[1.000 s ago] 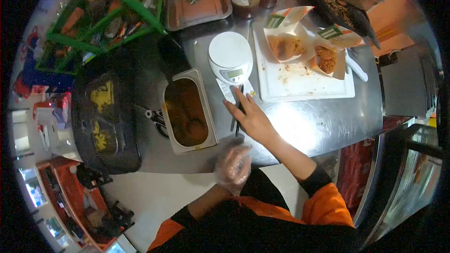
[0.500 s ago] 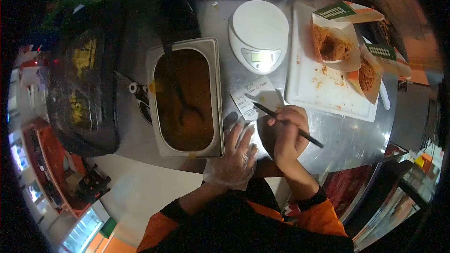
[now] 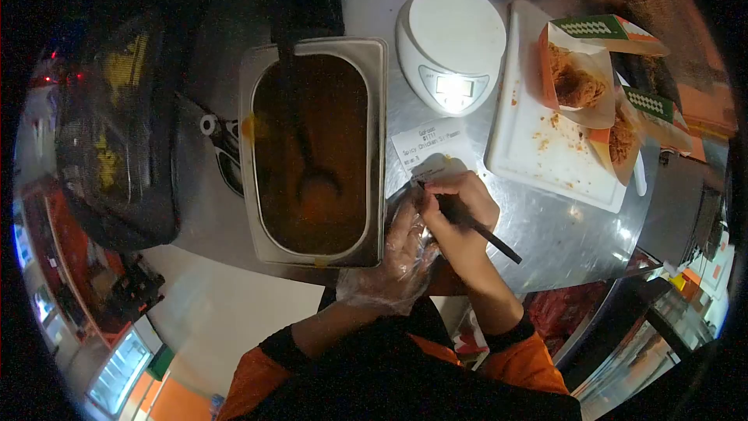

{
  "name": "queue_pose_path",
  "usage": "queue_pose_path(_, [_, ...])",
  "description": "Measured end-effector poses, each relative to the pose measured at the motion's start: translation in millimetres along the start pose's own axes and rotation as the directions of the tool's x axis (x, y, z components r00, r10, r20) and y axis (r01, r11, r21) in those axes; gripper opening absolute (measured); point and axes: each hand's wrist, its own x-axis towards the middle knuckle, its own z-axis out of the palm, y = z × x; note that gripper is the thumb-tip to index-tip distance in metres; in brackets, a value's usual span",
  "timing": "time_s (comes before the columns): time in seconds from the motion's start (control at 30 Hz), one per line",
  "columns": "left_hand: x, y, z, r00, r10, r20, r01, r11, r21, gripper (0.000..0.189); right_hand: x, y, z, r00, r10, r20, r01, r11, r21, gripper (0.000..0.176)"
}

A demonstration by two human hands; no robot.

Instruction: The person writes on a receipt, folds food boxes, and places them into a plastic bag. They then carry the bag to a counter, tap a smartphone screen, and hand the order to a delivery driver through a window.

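Observation:
My right hand [image 3: 465, 214] pinches a dark pen [image 3: 499, 245], its tip down on the lower part of a white printed receipt [image 3: 428, 144]. The receipt lies on the metal table, partly covered by my hands. In a clear plastic glove, my left hand [image 3: 393, 265] rests beside the right one at the receipt's lower edge, fingers stretched out and partly hidden. Just left of it stands a deep steel pan [image 3: 377, 148] of brown sauce, with a dark ladle [image 3: 318, 175] in it. A white digital scale [image 3: 458, 31] sits beyond the receipt.
A white cutting board [image 3: 518, 136] with crumbs is on the right, carrying two paper boxes of fried chicken [image 3: 578, 87]. Scissors [image 3: 209, 125] lie left of the pan. A large black container [image 3: 128, 187] stands at the far left.
My right hand has moved left and down the receipt, close against my left hand, and the pen tip now meets the paper. The camera view has shifted slightly.

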Motion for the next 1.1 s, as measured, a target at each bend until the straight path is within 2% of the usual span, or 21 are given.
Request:
queue_pose_path(0.17, [2.4, 2.9, -2.9, 1.0, -0.016, 0.019, 0.016, 1.0, -0.009, 0.051, 3.1, -5.5, 0.3, 0.999, 0.027, 0.047, -0.026, 0.999, -0.03, 0.011])
queue_pose_path(0.2, [2.4, 2.2, -2.5, 0.999, -0.008, 0.033, 0.008, 1.0, -0.005, 0.052, 3.1, -8.2, -0.4, 0.998, 0.032, 0.05, -0.028, 0.996, -0.083, 0.012])
queue_pose_path(0.27, [9.7, 5.8, -9.8, 0.963, 0.087, 0.256, -0.187, 0.899, 0.397, 0.053, 2.1, -12.8, -1.0, 0.998, 0.042, 0.054, -0.031, 0.981, -0.189, 0.012])
queue_pose_path(0.3, [20.6, 15.2, -24.8, 0.88, 0.073, 0.47, -0.41, 0.619, 0.67, 0.053, 1.2, -10.4, 0.4, 0.999, 0.04, 0.036, -0.034, 0.986, -0.162, 0.012])
queue_pose_path(0.37, [19.8, 18.0, -25.4, 0.88, 0.043, 0.473, -0.393, 0.626, 0.673, 0.054, 1.6, -2.3, 2.8, 0.999, 0.035, -0.002, -0.035, 0.993, -0.111, 0.011])
queue_pose_path(0.4, [9.3, 11.5, -12.4, 0.961, 0.029, 0.275, -0.142, 0.905, 0.401, 0.054, 2.8, -0.9, 2.0, 1.0, 0.009, -0.029, -0.01, 1.0, -0.015, 0.01])
queue_pose_path(0.47, [3.7, 6.5, -7.0, 0.994, -0.054, 0.091, 0.05, 0.998, 0.049, 0.054, -0.6, 3.8, 0.4, 0.989, -0.023, -0.146, 0.018, 0.999, -0.035, 0.015])
queue_pose_path(0.5, [3.9, 5.9, -8.9, 0.995, -0.034, 0.093, 0.025, 0.995, 0.095, 0.054, -2.5, 4.9, -0.5, 0.979, -0.038, -0.202, 0.03, 0.999, -0.045, 0.017])
queue_pose_path(0.53, [3.8, 5.1, -10.0, 0.995, -0.014, 0.096, 0.0, 0.99, 0.141, 0.054, -3.8, 4.1, -1.9, 0.984, -0.02, -0.178, 0.016, 1.0, -0.027, 0.019])
queue_pose_path(0.63, [-1.5, 0.1, -5.8, 0.994, 0.035, 0.1, -0.048, 0.99, 0.13, 0.053, -4.6, 2.0, -5.1, 0.993, -0.083, -0.085, 0.076, 0.994, -0.082, 0.019])
queue_pose_path(0.67, [-3.1, -0.5, -4.8, 0.996, 0.005, 0.09, -0.015, 0.993, 0.114, 0.053, -5.8, 4.1, -3.6, 0.993, -0.095, -0.067, 0.091, 0.994, -0.058, 0.016])
queue_pose_path(0.8, [-3.1, 1.9, -4.1, 0.999, -0.042, 0.02, 0.041, 0.997, 0.059, 0.051, -4.8, -2.9, 1.9, 0.996, 0.012, -0.091, -0.02, 0.997, -0.081, 0.012])
queue_pose_path(0.87, [-1.5, 2.6, -3.9, 0.999, -0.043, 0.03, 0.042, 0.998, 0.043, 0.051, -5.5, 1.7, 2.5, 0.995, 0.017, -0.099, -0.023, 0.998, -0.061, 0.014])
queue_pose_path(0.93, [-2.4, 0.8, -1.6, 0.993, -0.054, 0.106, 0.051, 0.998, 0.036, 0.051, -6.6, 4.6, 4.3, 0.985, -0.018, -0.17, 0.007, 0.998, -0.065, 0.012])
queue_pose_path(0.97, [-2.3, 1.5, 1.4, 0.994, -0.088, 0.061, 0.095, 0.988, -0.123, 0.051, -7.0, 5.4, 4.9, 0.978, -0.036, -0.205, 0.022, 0.997, -0.068, 0.011])
queue_pose_path(1.0, [-0.2, 0.6, 3.1, 0.995, -0.089, 0.044, 0.094, 0.987, -0.134, 0.051, -7.6, 4.9, 5.1, 0.975, 0.014, -0.221, -0.025, 0.999, -0.048, 0.009])
queue_pose_path(1.1, [3.6, 0.8, 0.1, 0.999, -0.017, 0.031, 0.016, 0.999, 0.044, 0.05, -6.1, 3.3, 4.6, 0.982, 0.016, -0.189, -0.04, 0.992, -0.123, 0.011])
